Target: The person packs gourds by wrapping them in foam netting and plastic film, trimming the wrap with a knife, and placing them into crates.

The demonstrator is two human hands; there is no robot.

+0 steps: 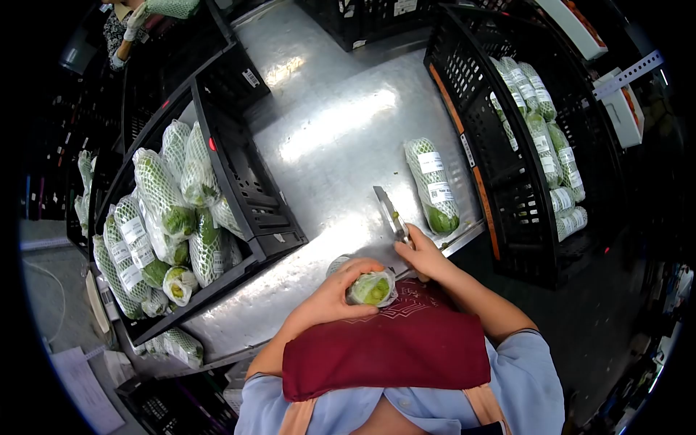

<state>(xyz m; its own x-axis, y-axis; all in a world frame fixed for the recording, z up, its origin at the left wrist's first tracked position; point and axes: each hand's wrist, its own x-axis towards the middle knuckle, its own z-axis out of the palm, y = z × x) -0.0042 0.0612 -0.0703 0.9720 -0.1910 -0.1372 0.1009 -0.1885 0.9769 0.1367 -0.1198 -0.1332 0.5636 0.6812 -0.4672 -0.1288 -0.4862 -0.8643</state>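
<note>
My left hand (350, 290) is closed around a green gourd (375, 291) in clear film and white foam netting, its end turned up towards me in front of my apron. In my right hand (426, 255) is a knife (391, 212), its blade pointing away over the metal table. The knife and the held gourd are apart. Beyond the knife, to the right, lies another netted gourd (432, 187) with white labels and a bare green end towards me.
A black crate (250, 181) of several netted gourds (163, 192) stands left on the metal table (319, 138). Another black crate (493, 156) at right holds several labelled gourds (540, 130). At the far upper left, another person's gloved hand (135, 22) holds a netted item.
</note>
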